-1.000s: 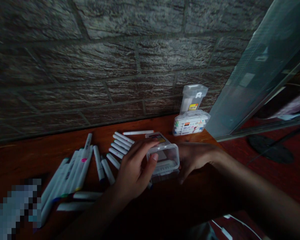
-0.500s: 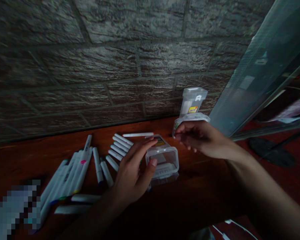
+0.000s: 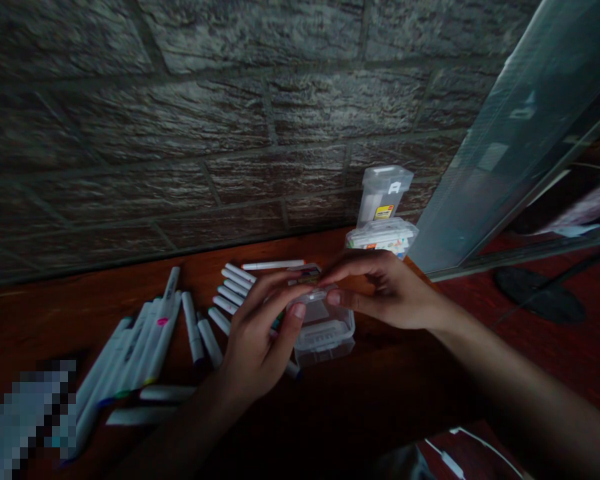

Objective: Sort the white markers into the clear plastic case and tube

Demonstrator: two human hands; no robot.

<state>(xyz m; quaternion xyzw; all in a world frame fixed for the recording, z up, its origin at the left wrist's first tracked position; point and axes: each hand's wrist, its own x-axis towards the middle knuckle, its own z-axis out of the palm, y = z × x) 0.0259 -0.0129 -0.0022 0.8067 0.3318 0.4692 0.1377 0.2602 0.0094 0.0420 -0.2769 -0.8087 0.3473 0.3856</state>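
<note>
A small clear plastic case (image 3: 324,325) stands on the dark red wooden table (image 3: 370,393) in front of me. My left hand (image 3: 260,340) grips its left side, thumb and fingers curled round the rim. My right hand (image 3: 380,290) reaches in from the right and pinches the case's far top edge between thumb and fingers. White markers (image 3: 230,293) lie in a short row just left of the case, partly hidden by my left hand.
More white markers (image 3: 140,347) lie in a bundle at the left. A full clear marker box (image 3: 383,239) and an upright clear case (image 3: 384,193) stand by the stone wall. A tilted glass panel (image 3: 510,133) borders the right. White cables (image 3: 460,460) lie near the bottom edge.
My right hand rose from the table beside the case, swung towards the marker box at the back, then came back to pinch the case's top edge. My left hand stayed on the case.
</note>
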